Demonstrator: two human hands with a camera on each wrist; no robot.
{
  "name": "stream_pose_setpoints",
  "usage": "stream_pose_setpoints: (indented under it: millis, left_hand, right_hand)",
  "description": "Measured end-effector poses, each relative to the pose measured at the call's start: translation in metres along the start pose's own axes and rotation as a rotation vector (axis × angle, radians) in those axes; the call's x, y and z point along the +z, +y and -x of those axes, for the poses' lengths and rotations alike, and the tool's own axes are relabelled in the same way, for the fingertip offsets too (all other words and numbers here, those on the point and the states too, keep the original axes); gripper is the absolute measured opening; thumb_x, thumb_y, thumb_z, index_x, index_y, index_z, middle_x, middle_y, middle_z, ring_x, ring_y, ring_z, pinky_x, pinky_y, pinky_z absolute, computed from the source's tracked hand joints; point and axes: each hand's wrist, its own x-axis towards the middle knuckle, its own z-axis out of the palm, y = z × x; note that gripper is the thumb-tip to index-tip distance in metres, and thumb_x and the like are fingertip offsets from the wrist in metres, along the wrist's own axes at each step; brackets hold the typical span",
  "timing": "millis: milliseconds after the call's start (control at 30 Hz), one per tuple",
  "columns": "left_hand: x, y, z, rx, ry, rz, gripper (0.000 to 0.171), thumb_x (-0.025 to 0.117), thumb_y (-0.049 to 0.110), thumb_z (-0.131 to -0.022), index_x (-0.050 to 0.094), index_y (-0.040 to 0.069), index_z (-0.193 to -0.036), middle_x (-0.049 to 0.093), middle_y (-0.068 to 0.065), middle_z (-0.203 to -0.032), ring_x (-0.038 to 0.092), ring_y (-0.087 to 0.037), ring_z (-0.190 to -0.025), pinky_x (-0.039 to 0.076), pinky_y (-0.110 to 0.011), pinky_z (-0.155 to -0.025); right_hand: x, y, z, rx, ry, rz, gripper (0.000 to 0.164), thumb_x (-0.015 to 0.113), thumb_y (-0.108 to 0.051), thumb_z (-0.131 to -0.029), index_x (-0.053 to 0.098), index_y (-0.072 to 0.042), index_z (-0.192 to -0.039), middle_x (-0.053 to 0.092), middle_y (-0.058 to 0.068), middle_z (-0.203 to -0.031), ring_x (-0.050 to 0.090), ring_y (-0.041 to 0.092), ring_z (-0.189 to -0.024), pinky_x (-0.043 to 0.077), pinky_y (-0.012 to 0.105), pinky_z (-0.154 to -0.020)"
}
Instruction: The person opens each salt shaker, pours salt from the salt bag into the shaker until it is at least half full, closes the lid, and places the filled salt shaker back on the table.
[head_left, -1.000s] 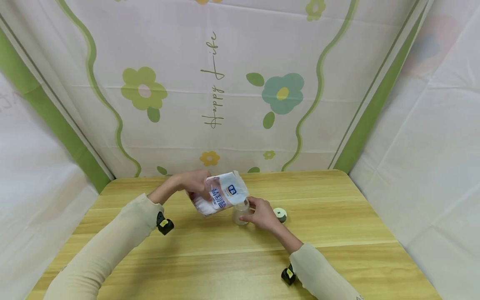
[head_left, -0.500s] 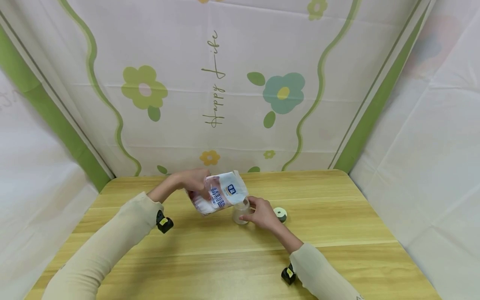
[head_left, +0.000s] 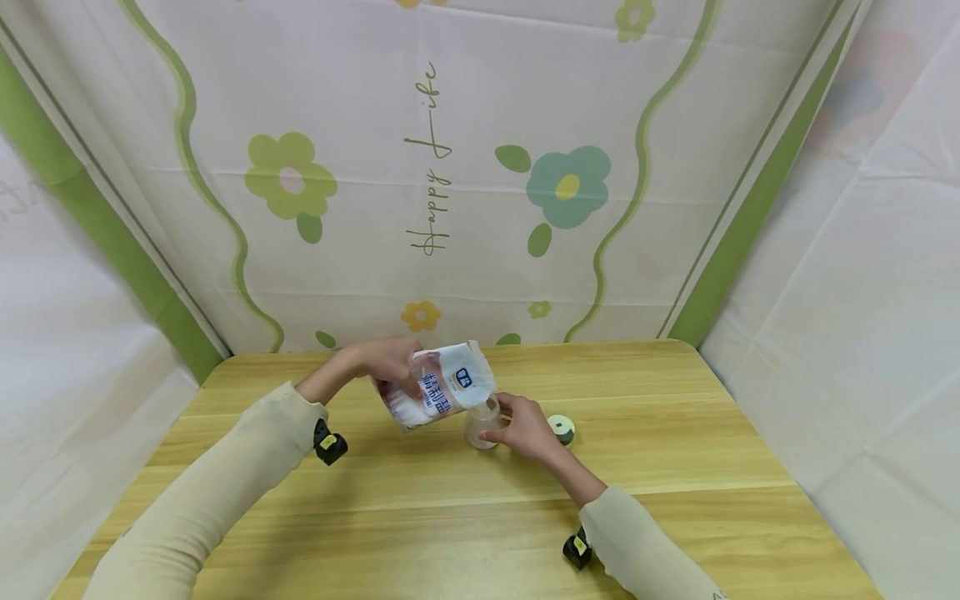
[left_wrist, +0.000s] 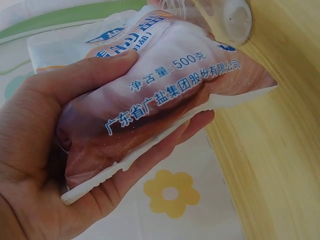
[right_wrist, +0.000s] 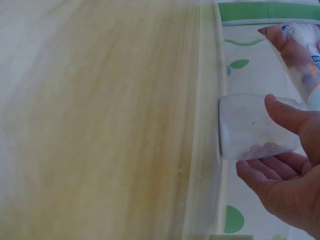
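My left hand grips a printed plastic bag of salt, thumb on the front and fingers underneath in the left wrist view. The bag is tipped to the right, its open end right at the mouth of a see-through jar. Upright on the table, the jar is held by my right hand, thumb on the near side and fingers behind. A whitish layer shows in the jar in the right wrist view. Any stream of salt is hidden by the bag.
Just right of my right hand lies a round lid, pale on top with a dark green side. The wooden table ends at a flower-printed cloth behind it. White cloth also hangs at both sides.
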Motion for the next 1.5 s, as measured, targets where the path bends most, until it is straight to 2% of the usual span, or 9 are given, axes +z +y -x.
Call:
stream_pose_setpoints:
  millis: [467,1200,1500]
  left_hand:
    - [-0.0010,0.0030,0.0001,0.014,-0.002,-0.012,0.024,0.078,0.007,-0.076,0.069,0.002,-0.098,0.075,-0.006,-0.086,0.071,-0.018,-0.065,0.061,-0.033,-0.056]
    - [-0.0035,0.0003,0.0006,-0.006,-0.015,0.007,0.027,0.078,0.007,-0.077,0.067,0.001,-0.101,0.075,-0.007,-0.090,0.072,-0.018,-0.068,0.062,-0.033,-0.058]
    - [-0.0060,-0.0017,-0.0005,0.026,-0.024,-0.003,0.027,0.078,0.007,-0.077,0.069,0.000,-0.101,0.076,-0.009,-0.090,0.072,-0.018,-0.068,0.062,-0.032,-0.058]
  right_hand:
    - [0.0002,0.0021,-0.0010,-0.014,0.001,-0.011,0.057,0.085,-0.013,-0.078,0.062,0.000,-0.128,0.067,0.018,-0.126,0.064,0.037,-0.119,0.055,0.046,-0.100]
    - [0.0013,0.0026,-0.0016,-0.015,0.001,0.004,0.054,0.084,-0.013,-0.078,0.063,-0.001,-0.126,0.068,0.017,-0.124,0.066,0.035,-0.118,0.055,0.045,-0.099]
    - [0.0003,0.0008,-0.0015,-0.005,0.003,0.004,0.054,0.084,-0.013,-0.078,0.063,0.000,-0.127,0.068,0.018,-0.125,0.065,0.036,-0.118,0.055,0.045,-0.099]
